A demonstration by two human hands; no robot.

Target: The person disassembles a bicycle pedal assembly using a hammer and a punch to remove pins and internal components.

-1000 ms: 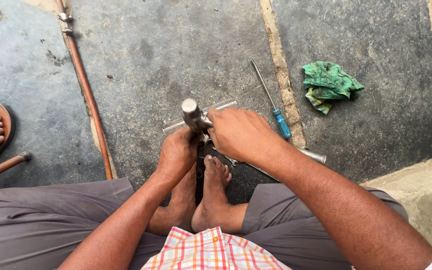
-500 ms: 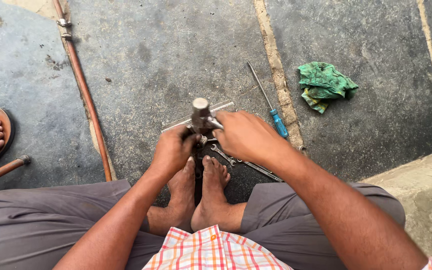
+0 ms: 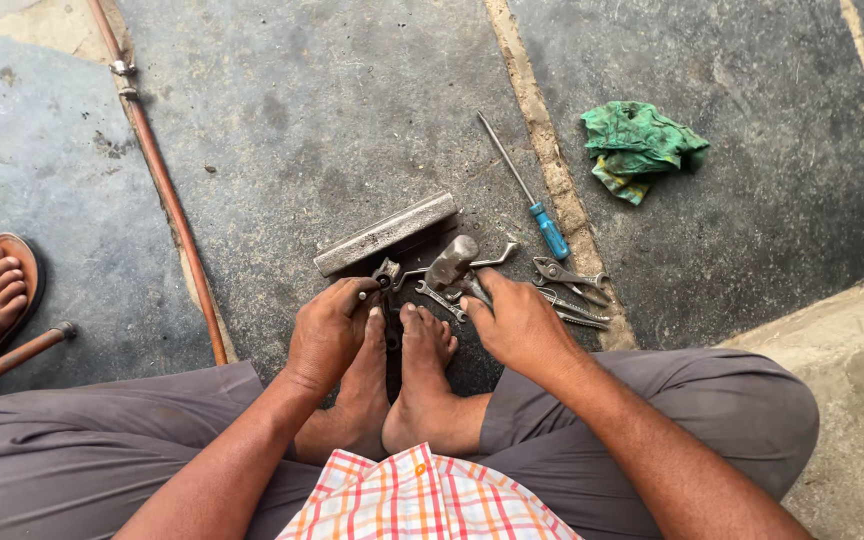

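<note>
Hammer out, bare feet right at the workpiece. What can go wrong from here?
1. The right hand holds a grey metal hammer just above the bare toes; a glancing blow could land on them.
2. The left hand pinches a small dark metal part near the hammer head, so its fingers could get struck.
3. The loose steel spanners beside the right hand could snag it or get knocked away.

Floor: dark grey, worn stone slabs (image 3: 332, 120) with pale sandy mortar joints (image 3: 537, 140); paler concrete step (image 3: 852, 370) at lower right. Thin rusty copper-coloured pipe (image 3: 167, 200) lies along one joint. Even daylight.
</note>
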